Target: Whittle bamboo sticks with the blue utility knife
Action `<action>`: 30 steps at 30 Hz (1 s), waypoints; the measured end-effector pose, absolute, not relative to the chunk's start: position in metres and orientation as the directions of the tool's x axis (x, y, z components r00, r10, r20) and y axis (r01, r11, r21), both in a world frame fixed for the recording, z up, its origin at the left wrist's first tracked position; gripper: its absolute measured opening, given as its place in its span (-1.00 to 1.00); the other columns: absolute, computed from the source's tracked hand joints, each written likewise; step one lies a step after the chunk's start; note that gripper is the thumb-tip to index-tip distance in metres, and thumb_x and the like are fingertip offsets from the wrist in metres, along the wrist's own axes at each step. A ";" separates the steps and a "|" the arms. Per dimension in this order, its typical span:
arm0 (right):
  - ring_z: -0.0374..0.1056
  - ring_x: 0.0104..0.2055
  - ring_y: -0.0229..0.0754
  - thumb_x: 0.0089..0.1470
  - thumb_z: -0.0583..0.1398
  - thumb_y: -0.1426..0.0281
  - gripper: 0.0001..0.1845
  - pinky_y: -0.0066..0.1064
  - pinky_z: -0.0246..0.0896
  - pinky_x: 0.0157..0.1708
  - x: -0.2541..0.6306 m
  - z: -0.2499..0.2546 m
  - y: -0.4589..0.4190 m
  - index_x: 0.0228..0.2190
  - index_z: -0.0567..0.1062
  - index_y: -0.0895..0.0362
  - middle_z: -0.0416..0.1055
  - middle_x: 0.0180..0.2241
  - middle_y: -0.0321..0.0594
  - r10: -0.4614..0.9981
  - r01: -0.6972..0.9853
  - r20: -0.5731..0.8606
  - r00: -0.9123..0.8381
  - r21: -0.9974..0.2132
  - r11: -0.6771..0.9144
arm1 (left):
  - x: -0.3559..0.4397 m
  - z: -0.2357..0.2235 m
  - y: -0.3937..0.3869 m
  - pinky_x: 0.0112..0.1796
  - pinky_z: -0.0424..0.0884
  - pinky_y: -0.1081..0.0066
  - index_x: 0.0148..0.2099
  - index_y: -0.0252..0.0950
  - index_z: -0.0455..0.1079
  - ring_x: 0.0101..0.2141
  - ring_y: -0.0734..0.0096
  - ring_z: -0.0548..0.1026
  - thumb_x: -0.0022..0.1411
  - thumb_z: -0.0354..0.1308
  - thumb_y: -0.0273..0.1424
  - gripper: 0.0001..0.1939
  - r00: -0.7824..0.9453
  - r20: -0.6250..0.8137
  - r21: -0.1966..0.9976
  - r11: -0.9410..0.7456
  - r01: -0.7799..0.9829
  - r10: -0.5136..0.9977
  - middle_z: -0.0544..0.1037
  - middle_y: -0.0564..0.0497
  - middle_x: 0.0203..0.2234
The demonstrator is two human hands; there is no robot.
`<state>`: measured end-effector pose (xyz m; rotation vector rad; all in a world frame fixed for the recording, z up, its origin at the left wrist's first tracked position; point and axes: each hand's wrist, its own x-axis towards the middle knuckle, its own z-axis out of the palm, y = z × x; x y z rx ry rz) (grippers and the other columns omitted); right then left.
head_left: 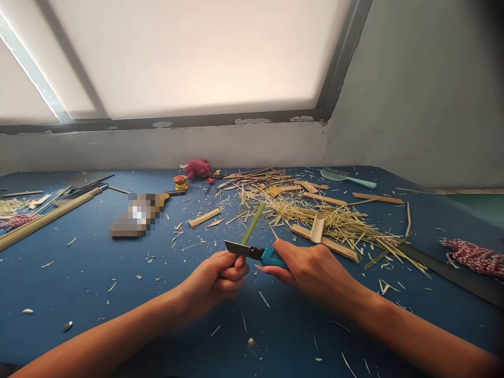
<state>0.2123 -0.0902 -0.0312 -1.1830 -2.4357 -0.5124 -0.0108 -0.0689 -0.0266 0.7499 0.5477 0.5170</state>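
Frosted window (pixel 189 58) and a grey wall (pixel 413 89) rise behind a blue table (pixel 51 283) scattered with shavings. Near the table's front edge, the left hand (pixel 214 281) is curled into a tight fist around the lower end of a green bamboo strip (pixel 252 223), which tilts up and away from the fingers. The right hand (pixel 311 268) is closed around the blue handle of a knife (pixel 255 253), its dark blade lying across the strip just above the left fist. Beyond them, mid-table, lies a heap of bamboo slivers (pixel 315 215) and flat pieces. A pink plush toy (pixel 198 169) sits at the far edge, a brush (pixel 342 176) near the far right corner, red-and-white twine (pixel 474 257) at the right edge, and a pixelated object (pixel 137 215) left of centre.
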 end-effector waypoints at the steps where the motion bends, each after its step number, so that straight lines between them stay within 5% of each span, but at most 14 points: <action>1: 0.18 -0.65 -0.36 0.25 -0.13 0.04 -0.52 -0.46 -0.23 -0.66 0.213 -0.030 -0.089 -0.43 0.28 0.15 0.29 -0.61 -0.34 0.659 0.804 0.488 -0.573 0.177 0.568 | -0.011 -0.026 -0.069 -0.63 -0.17 0.60 -0.41 -0.34 0.14 -0.66 0.68 -0.19 0.31 -0.07 -0.38 -0.77 0.749 -0.264 0.744 0.623 -0.244 0.608 -0.10 0.22 -0.64; 16: 0.24 -0.64 -0.34 0.24 -0.17 -0.01 -0.43 -0.46 -0.26 -0.64 0.233 -0.021 -0.060 -0.40 0.36 0.15 0.37 -0.59 -0.28 0.718 0.855 0.467 -0.516 0.232 0.463 | -0.009 -0.018 -0.053 -0.71 -0.18 0.66 -0.42 -0.34 0.09 -0.72 0.73 -0.15 0.39 -0.17 -0.32 -0.68 0.767 -0.298 0.601 0.736 -0.312 0.568 -0.11 0.24 -0.65; 26: 0.34 -0.53 -0.27 0.22 -0.17 -0.03 -0.41 -0.47 -0.15 -0.61 0.239 -0.015 -0.038 -0.38 0.40 0.14 0.45 -0.50 -0.21 0.729 0.865 0.472 -0.495 0.191 0.464 | -0.017 0.011 -0.054 -0.75 -0.24 0.71 -0.43 -0.33 0.08 -0.78 0.78 -0.07 0.41 -0.26 -0.42 -0.68 0.668 -0.477 0.442 0.813 -0.379 0.571 -0.07 0.25 -0.70; 30: 0.23 -0.68 -0.28 0.25 -0.29 -0.01 -0.32 -0.48 -0.20 -0.65 0.282 0.003 -0.040 -0.36 0.42 0.16 0.35 -0.66 -0.21 0.867 0.973 0.443 -0.229 0.100 0.206 | -0.031 -0.005 -0.098 -0.75 -0.25 0.68 -0.48 -0.33 0.10 -0.77 0.78 -0.11 0.34 -0.05 -0.36 -0.68 0.700 -0.455 0.447 0.821 -0.356 0.551 -0.03 0.25 -0.72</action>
